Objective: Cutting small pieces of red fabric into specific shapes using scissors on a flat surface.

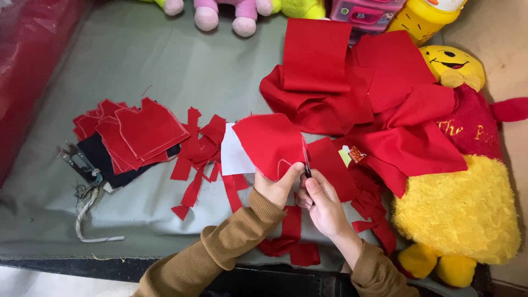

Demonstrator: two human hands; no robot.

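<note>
Item: red felt piece [269,144], held up just above the desk [137,66], over a white paper template [232,157].

Left hand [276,186]: fingers clamped on the felt's lower edge, thumb on top, wrist bent up.

Right hand [322,204]: fingers closed round scissors [306,163], blades upright at the felt's right edge.

Risk: the blades stand close to the left thumb, so a slip could nick it; a loose pinch could let the cut wander off line.

Nearby: stack of cut red pieces [137,132], red offcut strips [198,159], yellow plush toy [459,214].
</note>
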